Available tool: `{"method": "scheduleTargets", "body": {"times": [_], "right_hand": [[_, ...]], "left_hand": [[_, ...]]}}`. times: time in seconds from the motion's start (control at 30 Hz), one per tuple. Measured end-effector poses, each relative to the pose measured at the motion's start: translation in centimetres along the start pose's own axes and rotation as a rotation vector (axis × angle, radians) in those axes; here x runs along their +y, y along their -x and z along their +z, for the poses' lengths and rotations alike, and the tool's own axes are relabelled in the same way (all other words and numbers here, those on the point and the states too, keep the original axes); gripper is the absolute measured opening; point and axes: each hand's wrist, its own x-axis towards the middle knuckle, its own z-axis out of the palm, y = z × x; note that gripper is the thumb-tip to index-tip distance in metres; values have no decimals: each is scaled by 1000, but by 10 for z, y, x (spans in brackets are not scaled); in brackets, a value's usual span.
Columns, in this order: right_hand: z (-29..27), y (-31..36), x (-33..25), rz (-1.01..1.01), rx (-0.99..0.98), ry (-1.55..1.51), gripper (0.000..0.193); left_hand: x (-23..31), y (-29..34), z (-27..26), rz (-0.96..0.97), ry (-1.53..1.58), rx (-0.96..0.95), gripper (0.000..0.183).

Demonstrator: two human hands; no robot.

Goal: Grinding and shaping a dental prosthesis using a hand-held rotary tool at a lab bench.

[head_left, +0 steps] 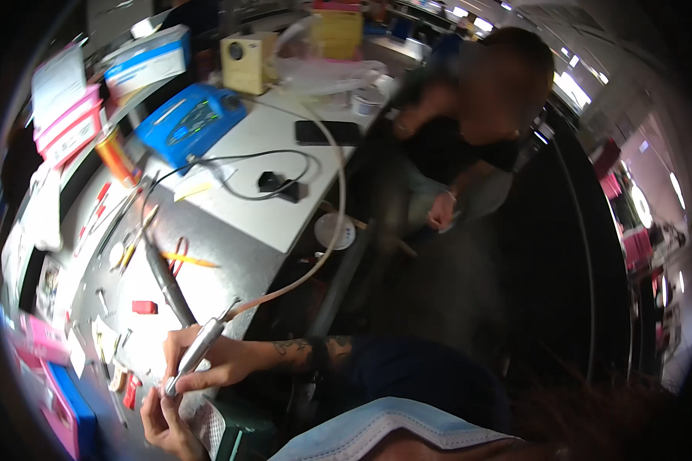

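Note:
In my right hand (219, 359) is a slim silver handpiece (201, 347), gripped like a pen and slanting down toward my left hand. A pale flexible hose (315, 265) runs from its back end up across the bench. My left hand (165, 424) is closed in a pinch right at the handpiece's tip; what its fingertips hold is too small and covered to name. Just beyond my right hand lies a thick dark tool (167, 284) on a cord. A small red block (144, 307) and an orange pencil (190, 260) lie nearby on the brightly lit bench (238, 273).
A blue control unit (191, 123), a black phone (327, 133) and a cream box (247, 63) stand farther back. Pink and blue boxes (69, 407) crowd the left edge. Across the bench's corner sits another person (454, 146), hands low. A round white lid (335, 231) lies by the edge.

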Motion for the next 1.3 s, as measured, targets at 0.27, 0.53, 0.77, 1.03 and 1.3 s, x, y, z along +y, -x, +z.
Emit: {"method": "scheduleTargets", "body": {"times": [0.27, 0.53, 0.77, 1.03, 1.3], "right_hand": [[1, 7, 6, 142, 50, -147, 22], [7, 6, 4, 147, 44, -296, 21], [10, 7, 11, 117, 79, -257, 23], [12, 6, 12, 100, 131, -171, 23], [13, 7, 11, 113, 131, -82, 24]], "left_hand": [[15, -2, 15, 116, 283, -58, 18], [32, 5, 20, 143, 434, -165, 17], [28, 2, 16, 147, 473, -199, 15], [27, 1, 17, 145, 430, -181, 15], [25, 2, 17, 215, 361, -159, 15]]}}
